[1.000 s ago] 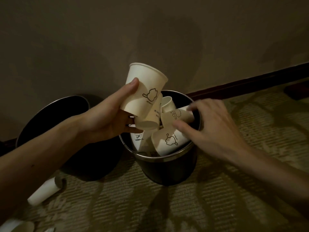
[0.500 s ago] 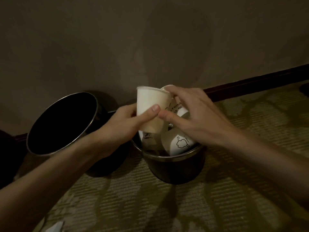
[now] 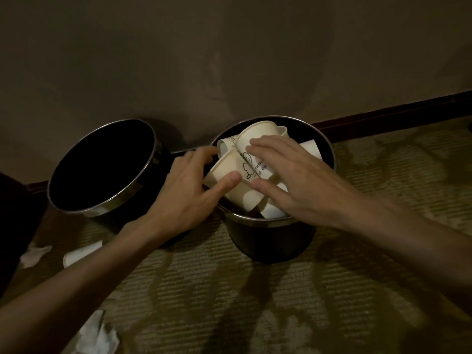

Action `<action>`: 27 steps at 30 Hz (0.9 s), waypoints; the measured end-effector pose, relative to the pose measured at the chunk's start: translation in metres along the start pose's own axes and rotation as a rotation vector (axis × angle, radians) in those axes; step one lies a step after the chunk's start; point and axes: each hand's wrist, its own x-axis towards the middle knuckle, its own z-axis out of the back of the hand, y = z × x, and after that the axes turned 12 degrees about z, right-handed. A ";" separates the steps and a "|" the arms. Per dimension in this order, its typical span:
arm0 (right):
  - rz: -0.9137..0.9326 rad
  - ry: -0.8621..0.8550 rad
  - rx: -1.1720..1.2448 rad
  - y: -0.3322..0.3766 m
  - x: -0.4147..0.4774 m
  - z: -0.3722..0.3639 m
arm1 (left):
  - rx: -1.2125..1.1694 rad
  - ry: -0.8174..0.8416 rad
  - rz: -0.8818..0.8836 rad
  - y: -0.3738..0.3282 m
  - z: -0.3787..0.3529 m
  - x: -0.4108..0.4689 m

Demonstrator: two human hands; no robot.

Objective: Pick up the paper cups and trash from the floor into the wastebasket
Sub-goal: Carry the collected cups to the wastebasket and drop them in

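- Olive patterned carpet (image 3: 306, 302) fills the lower half and meets a plain wall (image 3: 229, 60) along a dark baseboard (image 3: 383, 116) toward 2 o'clock.
- Writing: the printed cup (image 3: 255, 135) on top of the pile carries a line-drawn cartoon creature. Beside it are letters that look like "THA" over "E OK", with the rest hidden under the right hand.
- Two black bins with metal rims are in view. The upright wastebasket (image 3: 270, 222) stands at the centre. The tilted bin (image 3: 107, 204) at 9 o'clock leans its mouth toward the camera, and its inside is too dark to read.
- The paper cups (image 3: 310, 149) are heaped in the upright wastebasket above its rim. At least six can be counted, though the hands cover some, so the total is unclear.
- The left hand (image 3: 189, 185) grips the side cup (image 3: 224, 172) at the pile's 9 o'clock edge, thumb on its wall and fingers reaching round behind it.
- The right hand (image 3: 298, 180) lies spread over the pile, its straight fingers resting on the printed cup and its thumb on a lower one.
- One floor cup (image 3: 81, 252) lies on its side at 8 o'clock, partly behind the left forearm.
- Two patches of white tissue remain on the carpet. The crumpled tissue (image 3: 35, 254) lies at 8 o'clock, and the torn tissue (image 3: 98, 333) at 7 o'clock is cut off by the frame's bottom edge.
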 end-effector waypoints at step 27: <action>-1.179 -0.304 -0.152 0.132 -0.568 0.126 | 0.427 0.962 -1.025 -0.370 -0.283 -0.267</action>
